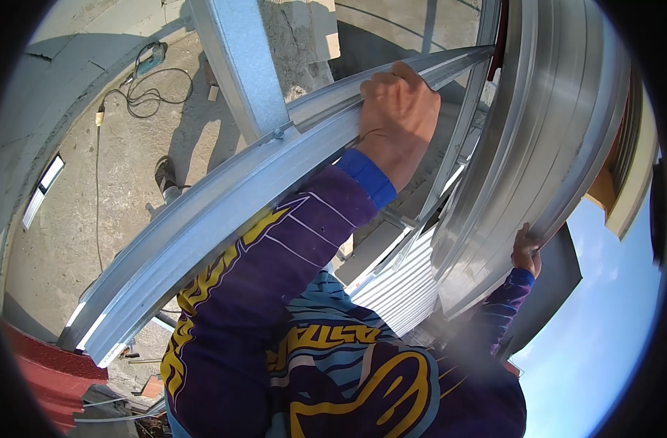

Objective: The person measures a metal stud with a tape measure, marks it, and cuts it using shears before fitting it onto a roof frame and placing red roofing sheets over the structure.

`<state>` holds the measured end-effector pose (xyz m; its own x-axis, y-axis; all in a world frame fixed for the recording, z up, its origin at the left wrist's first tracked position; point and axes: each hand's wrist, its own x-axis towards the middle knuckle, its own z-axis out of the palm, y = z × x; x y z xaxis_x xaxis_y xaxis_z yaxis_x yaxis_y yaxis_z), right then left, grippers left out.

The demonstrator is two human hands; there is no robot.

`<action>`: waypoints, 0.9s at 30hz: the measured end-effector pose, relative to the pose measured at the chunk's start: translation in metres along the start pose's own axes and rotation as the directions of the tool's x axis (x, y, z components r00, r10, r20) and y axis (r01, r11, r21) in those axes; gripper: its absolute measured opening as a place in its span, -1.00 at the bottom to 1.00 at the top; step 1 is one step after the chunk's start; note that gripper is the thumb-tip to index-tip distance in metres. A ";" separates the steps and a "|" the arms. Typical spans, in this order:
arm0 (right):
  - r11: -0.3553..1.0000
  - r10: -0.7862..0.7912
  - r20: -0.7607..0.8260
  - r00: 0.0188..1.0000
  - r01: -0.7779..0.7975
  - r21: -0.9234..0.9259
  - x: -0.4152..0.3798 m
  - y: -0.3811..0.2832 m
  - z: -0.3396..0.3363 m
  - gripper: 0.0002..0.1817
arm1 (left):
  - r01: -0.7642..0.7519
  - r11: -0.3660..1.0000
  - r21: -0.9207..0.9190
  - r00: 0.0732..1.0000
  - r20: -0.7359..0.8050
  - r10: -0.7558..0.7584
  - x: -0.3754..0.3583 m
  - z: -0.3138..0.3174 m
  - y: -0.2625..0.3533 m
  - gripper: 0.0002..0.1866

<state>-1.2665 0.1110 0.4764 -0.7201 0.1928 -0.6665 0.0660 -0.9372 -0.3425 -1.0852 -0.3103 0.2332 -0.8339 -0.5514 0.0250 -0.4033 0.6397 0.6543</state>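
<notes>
My left hand (395,109) is closed over the top edge of a long galvanized steel channel (202,219) that runs slantwise from lower left to upper right. Its purple sleeve with yellow print and a blue cuff reaches up from my chest. My right hand (525,252) grips the lower edge of a wide, shiny metal profile (545,139) standing at the right. A bolt (279,133) joins the channel to an upright steel post (238,66).
A concrete floor lies far below, with a power tool (151,57) and its coiled cable (140,95). Someone's shoe (166,175) stands down there. Corrugated sheeting (399,288) lies under the frame. A red edge (49,372) shows at lower left, open sky at lower right.
</notes>
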 end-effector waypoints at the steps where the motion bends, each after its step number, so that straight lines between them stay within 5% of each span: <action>1: 1.000 -0.007 -0.001 1.000 0.007 0.001 -0.003 0.000 -0.001 -0.33 | 0.016 1.000 -0.023 1.000 0.004 -0.016 0.001 0.001 0.003 -0.86; 7: 0.967 -0.203 0.040 0.978 0.207 -0.150 -0.002 0.014 -0.007 -0.36 | 0.062 0.977 -0.205 0.997 0.065 -0.049 0.029 0.010 0.009 -0.87; 12: 0.994 0.008 0.035 0.999 -0.005 -0.105 0.000 -0.011 -0.004 -0.28 | 0.069 0.970 -0.232 0.997 0.052 -0.058 0.046 0.026 0.031 -0.89; 21: 0.993 0.063 -0.048 0.997 -0.067 -0.094 0.003 0.006 -0.015 -0.20 | 0.007 0.997 -0.073 0.999 0.037 -0.004 0.066 0.023 0.041 -0.86; 24: 0.990 -0.005 -0.030 1.000 0.001 -0.140 0.011 0.019 -0.029 -0.28 | -0.088 0.983 0.164 0.993 0.097 0.073 0.063 0.017 0.035 -0.81; 27: 0.987 0.159 -0.068 0.985 -0.161 -0.015 0.041 0.022 -0.058 -0.27 | -0.064 0.969 0.239 0.995 0.093 0.043 0.063 0.026 0.028 -0.73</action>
<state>-1.2545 0.1154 0.4026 -0.6515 0.0604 -0.7563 0.1913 -0.9515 -0.2408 -1.1592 -0.3134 0.2334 -0.8817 -0.4716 -0.0172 -0.4275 0.7828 0.4521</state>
